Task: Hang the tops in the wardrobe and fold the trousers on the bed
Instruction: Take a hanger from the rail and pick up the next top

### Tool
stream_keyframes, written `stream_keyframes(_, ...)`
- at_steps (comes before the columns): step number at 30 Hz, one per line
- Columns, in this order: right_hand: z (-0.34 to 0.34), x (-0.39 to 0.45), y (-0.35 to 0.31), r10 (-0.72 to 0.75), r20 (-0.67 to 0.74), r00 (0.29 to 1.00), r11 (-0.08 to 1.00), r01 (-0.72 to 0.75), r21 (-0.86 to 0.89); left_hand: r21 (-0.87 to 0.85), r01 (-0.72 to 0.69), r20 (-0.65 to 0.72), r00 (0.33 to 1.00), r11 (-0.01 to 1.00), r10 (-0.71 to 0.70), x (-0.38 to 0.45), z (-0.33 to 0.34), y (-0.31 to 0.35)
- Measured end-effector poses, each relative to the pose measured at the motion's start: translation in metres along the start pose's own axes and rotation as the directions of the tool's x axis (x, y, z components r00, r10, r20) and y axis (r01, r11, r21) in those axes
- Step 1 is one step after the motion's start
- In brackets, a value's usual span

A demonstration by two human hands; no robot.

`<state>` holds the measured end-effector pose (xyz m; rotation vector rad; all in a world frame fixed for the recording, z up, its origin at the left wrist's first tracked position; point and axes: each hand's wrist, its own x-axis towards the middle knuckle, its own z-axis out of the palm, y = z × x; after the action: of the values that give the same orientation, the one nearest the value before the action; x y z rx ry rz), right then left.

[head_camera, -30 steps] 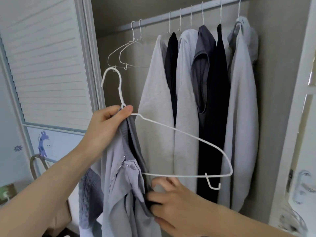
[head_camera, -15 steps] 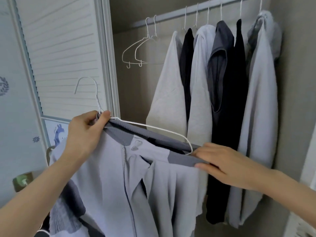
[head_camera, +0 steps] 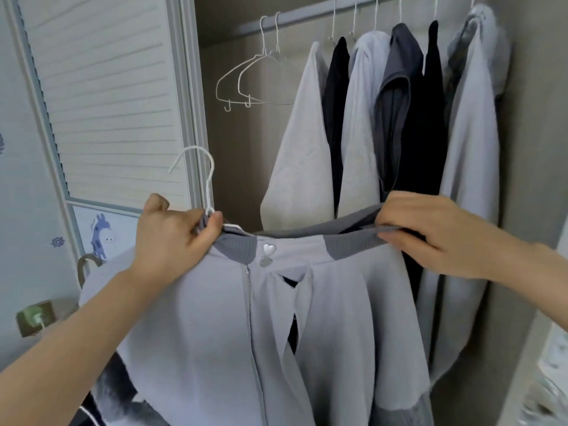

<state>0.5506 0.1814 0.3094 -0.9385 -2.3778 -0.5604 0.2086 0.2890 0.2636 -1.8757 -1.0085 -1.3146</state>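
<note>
Both bare forearms reach up and forward from the near edge. The left hand (head_camera: 172,238) is curled in a fist-like grip, thumb uppermost, knuckles toward the camera. The right hand (head_camera: 430,235), farther right, pinches with fingertips pointing left, wrist slightly bent.

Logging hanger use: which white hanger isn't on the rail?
The white hanger gripped by the left hand, carrying the lilac zip top; the others hook the rail.
</note>
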Motion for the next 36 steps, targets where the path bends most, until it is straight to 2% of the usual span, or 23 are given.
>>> stream_keyframes(2,0.01,0.008,-0.008,0.049,-0.068,0.996,0.999,-0.049,0.011,-0.022,0.014,0.026,1.0,1.0,-0.014,0.0,0.008,0.019)
stream_keyframes(4,0.028,0.023,-0.021,0.16,-0.117,0.98,0.981,-0.145,0.128,-0.146,0.048,0.064,0.997,0.988,-0.039,0.006,0.014,0.049)
stream_keyframes(7,0.056,0.041,-0.035,0.385,-0.061,0.921,0.903,-0.362,0.23,-0.316,0.049,0.053,0.998,0.948,-0.034,0.02,0.016,0.082)
stream_keyframes(9,0.062,0.042,-0.031,0.475,-0.06,0.878,0.846,-0.437,0.306,-0.359,0.022,0.052,0.999,0.933,-0.003,0.025,0.015,0.08)
stream_keyframes(13,0.043,0.031,-0.005,0.541,-0.251,0.803,0.82,-0.437,0.371,-0.313,0.035,0.107,0.994,0.949,-0.002,0.016,0.009,0.043)
stream_keyframes(16,0.034,0.028,0.004,0.53,-0.27,0.804,0.825,-0.415,0.385,-0.315,0.019,0.066,0.998,0.949,0.002,0.014,0.01,0.031)
stream_keyframes(19,0.025,0.021,0.016,0.471,-0.28,0.837,0.875,-0.403,0.267,-0.221,0.037,-0.017,0.999,0.975,-0.042,0.021,0.006,0.017)
stream_keyframes(21,0.014,0.011,0.032,0.42,-0.158,0.894,0.907,-0.405,0.116,-0.084,0.009,-0.07,0.997,0.996,-0.015,0.026,-0.001,0.002)
stream_keyframes(23,0.003,0.002,0.046,0.361,0.003,0.933,0.933,-0.361,0.008,0.069,-0.153,-0.112,0.981,0.986,0.16,0.031,-0.004,-0.007)
stream_keyframes(25,-0.007,0.005,0.052,0.29,0.11,0.951,0.946,-0.268,-0.181,0.174,-0.373,-0.037,0.922,0.911,0.384,0.037,-0.001,-0.008)
stream_keyframes(27,-0.013,0.014,0.056,0.231,0.143,0.962,0.899,-0.155,-0.41,0.203,-0.554,0.067,0.831,0.808,0.553,0.043,0.003,-0.003)
stream_keyframes(28,-0.014,0.02,0.056,0.212,0.103,0.972,0.866,-0.138,-0.481,0.193,-0.588,0.092,0.808,0.786,0.582,0.045,0.004,0.0)
stream_keyframes(29,-0.012,0.026,0.054,0.2,0.032,0.979,0.844,-0.155,-0.514,0.162,-0.579,0.096,0.815,0.799,0.571,0.047,0.006,0.005)
stream_keyframes(30,-0.008,0.032,0.049,0.202,-0.038,0.979,0.849,-0.195,-0.491,0.112,-0.526,0.088,0.85,0.843,0.519,0.048,0.006,0.01)
stream_keyframes(33,0.019,0.044,0.023,0.23,-0.116,0.966,0.96,-0.245,-0.136,-0.07,-0.236,0.082,0.967,0.969,0.241,0.051,0.003,0.02)
stream_keyframes(36,0.04,0.035,0.011,0.336,-0.066,0.94,0.929,-0.319,0.186,-0.221,0.105,0.102,0.991,0.97,-0.084,0.053,-0.005,0.011)
